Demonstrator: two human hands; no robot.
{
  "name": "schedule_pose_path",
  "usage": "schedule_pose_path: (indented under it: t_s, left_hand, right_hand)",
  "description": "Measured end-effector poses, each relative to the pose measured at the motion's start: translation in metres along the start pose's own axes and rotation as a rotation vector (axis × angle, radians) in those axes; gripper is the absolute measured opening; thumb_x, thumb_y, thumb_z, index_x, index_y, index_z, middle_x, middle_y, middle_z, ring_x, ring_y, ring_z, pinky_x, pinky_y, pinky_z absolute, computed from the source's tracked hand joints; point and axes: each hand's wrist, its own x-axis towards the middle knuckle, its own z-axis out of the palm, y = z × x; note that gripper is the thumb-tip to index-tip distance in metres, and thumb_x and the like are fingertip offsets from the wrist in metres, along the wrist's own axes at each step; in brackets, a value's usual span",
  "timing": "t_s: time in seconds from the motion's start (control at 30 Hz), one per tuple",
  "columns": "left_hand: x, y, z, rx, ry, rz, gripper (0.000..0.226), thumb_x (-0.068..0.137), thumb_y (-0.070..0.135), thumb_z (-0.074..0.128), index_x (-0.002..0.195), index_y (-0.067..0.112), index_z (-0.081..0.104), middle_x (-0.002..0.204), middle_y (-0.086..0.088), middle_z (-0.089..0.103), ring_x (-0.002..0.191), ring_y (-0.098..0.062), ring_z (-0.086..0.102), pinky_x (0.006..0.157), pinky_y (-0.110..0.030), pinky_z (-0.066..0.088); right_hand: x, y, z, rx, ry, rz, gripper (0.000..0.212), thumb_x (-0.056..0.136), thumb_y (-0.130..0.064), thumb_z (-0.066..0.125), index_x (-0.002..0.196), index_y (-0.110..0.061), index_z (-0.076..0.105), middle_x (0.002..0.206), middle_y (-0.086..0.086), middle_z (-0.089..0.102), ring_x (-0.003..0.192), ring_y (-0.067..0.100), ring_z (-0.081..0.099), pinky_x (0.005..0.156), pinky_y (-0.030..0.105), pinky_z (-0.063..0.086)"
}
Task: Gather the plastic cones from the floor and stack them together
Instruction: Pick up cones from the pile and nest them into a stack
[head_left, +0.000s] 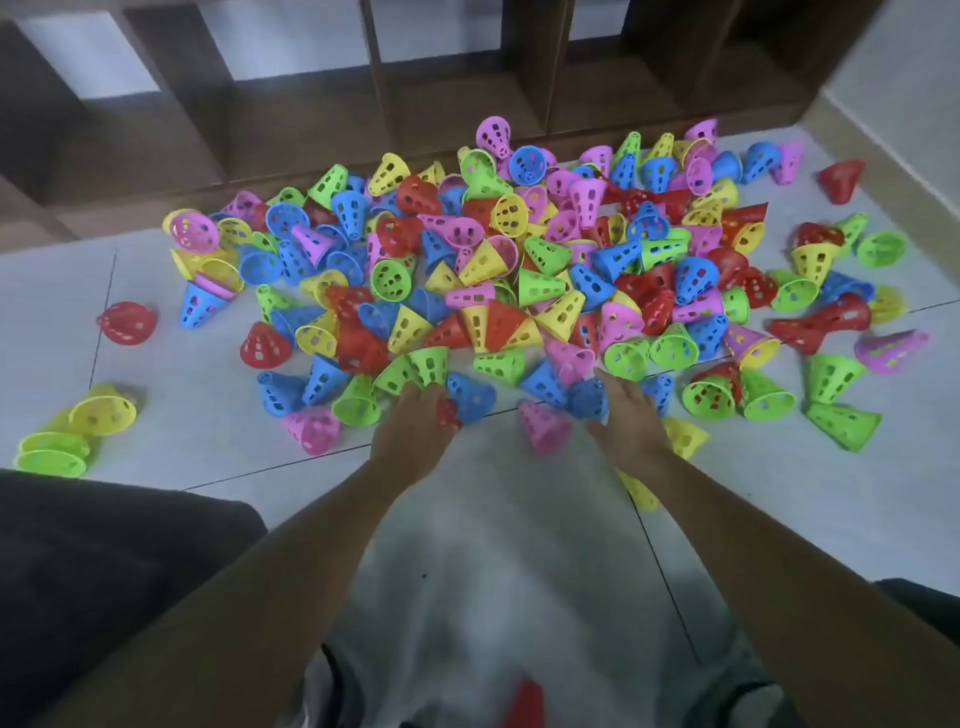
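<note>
Bright perforated plastic cones (498, 270) lie heaped across the tiled floor (62, 322), the heap's long axis running side to side along the wooden shelf unit (322, 130), directly ahead of both hands. Left hand (415, 431) grips a small red cone (448, 414); right hand (626, 415) rests curled on a blue cone (587, 400). Bare floor between the arms gives stacking room.

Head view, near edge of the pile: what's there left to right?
Stacked green and yellow cones → lone red cone → left hand → pink cone → right hand → green cone.
</note>
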Motion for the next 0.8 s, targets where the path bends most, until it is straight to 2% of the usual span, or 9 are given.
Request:
schedule_pose_path:
  t_s: [0.1,0.2,0.33,0.47,0.53,0.6,0.67,0.8]
  left_hand:
    - [-0.006,-0.016,0.004,0.097,-0.011,0.034,0.068,0.091,0.041,0.069,0.150,0.026,0.040,0.134,-0.014,0.040,0.132,-0.037,0.038,0.102,-0.049,0.049]
    - [-0.009,-0.027,0.011,0.041,-0.060,0.019,0.073,0.091,0.042,0.071,0.154,0.033,0.035,0.138,-0.012,0.033,0.131,-0.032,0.035,0.100,-0.049,0.051]
    - [-0.011,-0.030,0.014,-0.017,-0.038,-0.006,0.070,0.091,0.037,0.072,0.152,0.035,0.038,0.144,-0.010,0.029,0.133,-0.034,0.035,0.099,-0.050,0.050]
    - [-0.010,-0.032,0.019,-0.077,0.007,-0.027,0.058,0.090,0.024,0.072,0.141,0.029,0.046,0.145,-0.009,0.036,0.129,-0.036,0.042,0.104,-0.049,0.046]
    - [-0.010,-0.032,0.020,-0.119,0.031,-0.043,0.049,0.089,0.013,0.070,0.133,0.022,0.052,0.137,-0.009,0.047,0.122,-0.034,0.051,0.102,-0.047,0.047]
    - [-0.015,-0.034,0.022,-0.170,0.054,-0.076,0.032,0.088,0.008,0.067,0.117,0.017,0.058,0.116,-0.008,0.061,0.106,-0.031,0.060,0.089,-0.044,0.052]
    - [-0.024,-0.035,0.026,-0.176,0.049,-0.087,0.018,0.088,0.007,0.066,0.104,0.015,0.059,0.100,-0.005,0.064,0.093,-0.027,0.062,0.081,-0.043,0.052]
    - [-0.045,-0.031,0.039,-0.269,0.032,-0.137,0.024,0.082,0.011,0.072,0.101,0.019,0.060,0.098,0.000,0.063,0.090,-0.023,0.061,0.082,-0.040,0.053]
  right_hand:
    - [-0.001,0.008,0.010,-0.039,-0.019,0.026,0.073,0.094,-0.024,0.063,0.157,-0.024,0.025,0.157,0.009,0.032,0.141,0.036,0.028,0.110,0.048,0.033]
    - [-0.003,0.015,0.020,-0.025,-0.027,0.079,0.075,0.094,-0.023,0.062,0.157,-0.027,0.022,0.155,0.012,0.034,0.141,0.037,0.030,0.111,0.048,0.032]
    - [-0.004,0.015,0.021,0.057,0.050,0.085,0.077,0.093,-0.019,0.064,0.156,-0.033,0.022,0.152,0.011,0.035,0.139,0.035,0.033,0.108,0.049,0.037]
    - [0.007,0.014,0.019,0.041,0.031,0.055,0.077,0.094,-0.020,0.064,0.156,-0.033,0.022,0.159,0.007,0.027,0.143,0.034,0.031,0.111,0.050,0.036]
    - [0.014,0.013,0.016,0.015,-0.001,0.049,0.075,0.095,-0.021,0.062,0.157,-0.031,0.022,0.161,0.006,0.026,0.144,0.033,0.030,0.111,0.050,0.036]
    - [0.021,0.010,0.015,-0.027,-0.031,0.056,0.072,0.096,-0.021,0.060,0.157,-0.027,0.022,0.160,0.007,0.028,0.143,0.034,0.030,0.111,0.050,0.036]
    - [0.025,0.006,0.015,-0.070,-0.049,0.066,0.068,0.097,-0.019,0.057,0.157,-0.023,0.024,0.156,0.008,0.032,0.141,0.035,0.033,0.109,0.050,0.037]
    - [0.026,0.000,0.016,-0.128,-0.018,0.081,0.057,0.095,-0.013,0.056,0.147,-0.021,0.034,0.140,0.010,0.047,0.127,0.034,0.045,0.092,0.047,0.048]
